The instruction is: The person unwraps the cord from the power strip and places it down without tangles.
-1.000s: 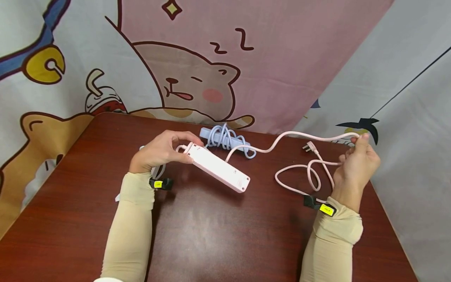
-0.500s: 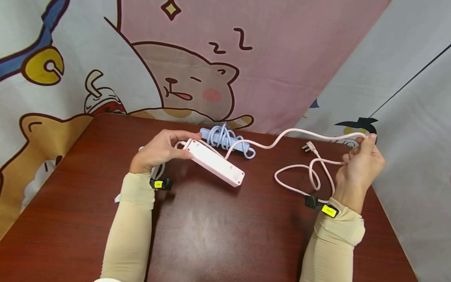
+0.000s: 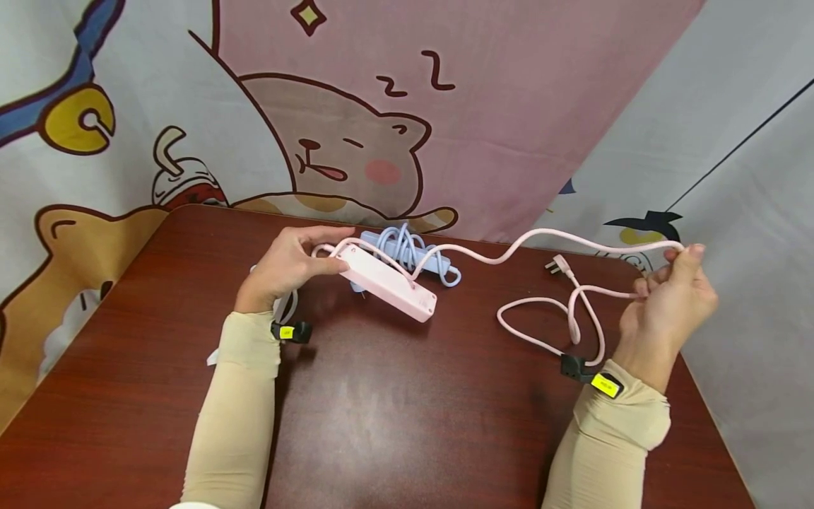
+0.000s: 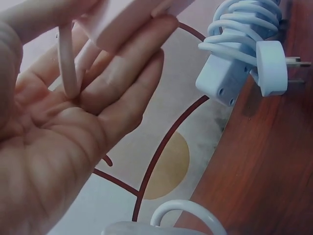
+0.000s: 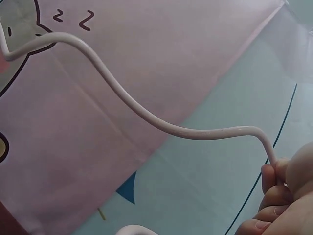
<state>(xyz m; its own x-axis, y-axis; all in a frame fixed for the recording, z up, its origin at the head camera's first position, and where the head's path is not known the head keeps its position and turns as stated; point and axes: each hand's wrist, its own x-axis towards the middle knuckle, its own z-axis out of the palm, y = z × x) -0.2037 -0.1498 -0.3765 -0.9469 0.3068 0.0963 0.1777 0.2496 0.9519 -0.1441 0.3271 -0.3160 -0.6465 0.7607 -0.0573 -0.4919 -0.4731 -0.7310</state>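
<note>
A pink power strip [image 3: 384, 281] hangs tilted above the table, held at its left end between the thumb and fingers of my left hand [image 3: 289, 267]. Its pink cord [image 3: 473, 256] loops round by the strip's left end and stretches in a wavy line to my right hand [image 3: 670, 300]. Thumb and fingertips of that hand pinch the cord, as the right wrist view also shows. Beyond the right hand's grip the cord drops to loose loops on the table, ending in a pink plug [image 3: 561, 266] with bare prongs.
Behind the pink strip lies a blue power strip [image 4: 215, 73] wrapped in its own cord, its plug [image 4: 272, 68] beside it. A white object with a cord [image 4: 188, 208] sits partly hidden by the left wrist. A patterned curtain [image 3: 502, 106] borders the dark table [image 3: 381, 424].
My right hand has moved to the right, drawing the cord along. The pink strip has swung up slightly and to the left, with the cord now crossing its top. The blue plug has come into view.
</note>
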